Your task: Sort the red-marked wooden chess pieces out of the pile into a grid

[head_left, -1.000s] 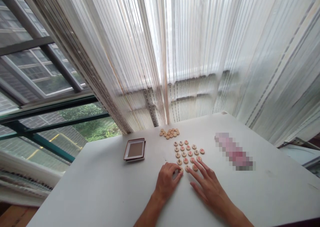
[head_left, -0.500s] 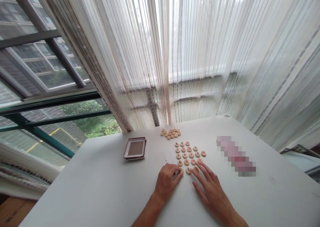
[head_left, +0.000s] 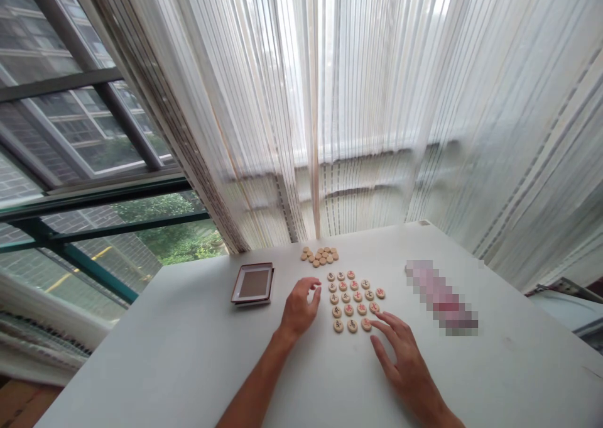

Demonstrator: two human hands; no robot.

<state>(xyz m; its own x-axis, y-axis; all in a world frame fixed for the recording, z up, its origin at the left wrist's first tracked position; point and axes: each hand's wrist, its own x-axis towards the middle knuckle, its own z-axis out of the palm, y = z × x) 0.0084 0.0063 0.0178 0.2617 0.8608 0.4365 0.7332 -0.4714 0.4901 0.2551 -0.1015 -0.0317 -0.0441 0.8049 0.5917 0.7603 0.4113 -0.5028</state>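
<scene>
Several round wooden chess discs with red and dark characters (head_left: pixel 354 296) lie face up in rows on the white table (head_left: pixel 188 365). A second cluster of plain, face-down discs (head_left: pixel 320 255) sits farther back. My left hand (head_left: pixel 301 305) hovers just left of the rows, fingers loosely curled, nothing visible in it. My right hand (head_left: pixel 400 352) lies flat and spread on the table, its fingertips close to the nearest row's right end.
A brown-rimmed shallow box (head_left: pixel 253 285) sits left of the discs. A blurred pinkish object (head_left: pixel 440 296) lies to the right. Sheer striped curtains (head_left: pixel 353 114) hang behind the table; a window (head_left: pixel 80 164) is at the left.
My left hand has lifted off the nearest row and moved back and left, beside the rows. My right hand has slid slightly back from the discs.
</scene>
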